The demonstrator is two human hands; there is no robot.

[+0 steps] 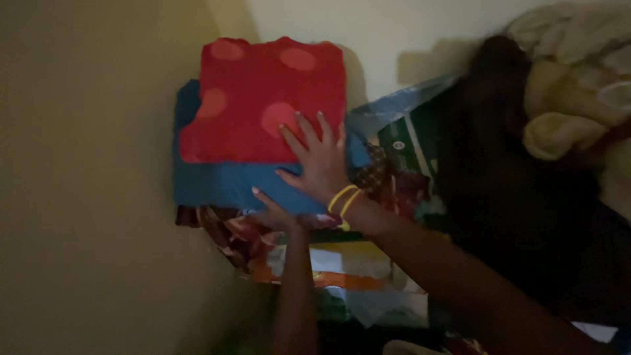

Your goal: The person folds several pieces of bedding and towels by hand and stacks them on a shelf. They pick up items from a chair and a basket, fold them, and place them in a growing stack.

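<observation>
R hand (320,161) fingers spread flat on red cloth (263,98) & blue cloth (223,184); L hand (275,213) below, fingertips under blue cloth, grip unclear.

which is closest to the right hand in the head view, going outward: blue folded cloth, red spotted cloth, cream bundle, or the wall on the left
1. Red spotted cloth and blue folded cloth: both under the right hand, too close to call.
2. Wall, far left.
3. Cream bundle, upper right corner.
</observation>
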